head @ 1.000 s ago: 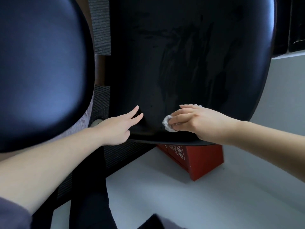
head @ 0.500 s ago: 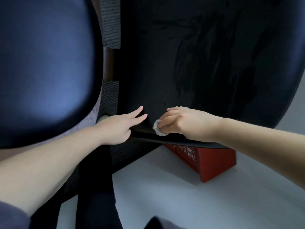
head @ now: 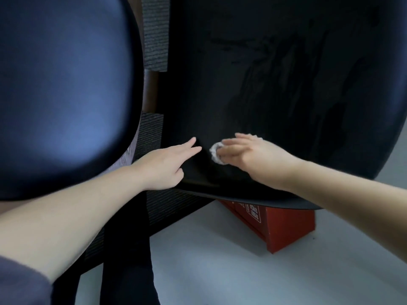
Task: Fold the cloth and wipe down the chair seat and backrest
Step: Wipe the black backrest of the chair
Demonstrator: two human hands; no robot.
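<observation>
**Wiping pass on the black chair panel** point(head: 286, 62), probably the seat, since floor shows beneath its near rim. The panel fills the field above and to the right of the right grip. Dark streaks point(head: 259, 84) on it, above that grip, are judged to be damp wipe marks.

A rounded dark-blue panel point(head: 61, 84) lies well to the left of both grips; whether it is a seat or a backrest cannot be told. The grey floor point(head: 220, 271) and a red box point(head: 288, 227) lie below the right grip, under the black panel's rim.

The left grip point(head: 167, 166) holds nothing. Two straight fingers rest on the black panel, just left of the cloth. The right grip point(head: 253, 155) is blurred; its flattened fingers press the white cloth point(head: 217, 155), bunched small, onto the panel. The thumb is hidden.

Change over the last second: the cloth has travelled from well right of the left grip to just beside it, and slightly away from the near rim.

Inference: one stroke along the front strip is ending at the near-left corner. The dark-blue panel shows no streaks and probably awaits wiping.
</observation>
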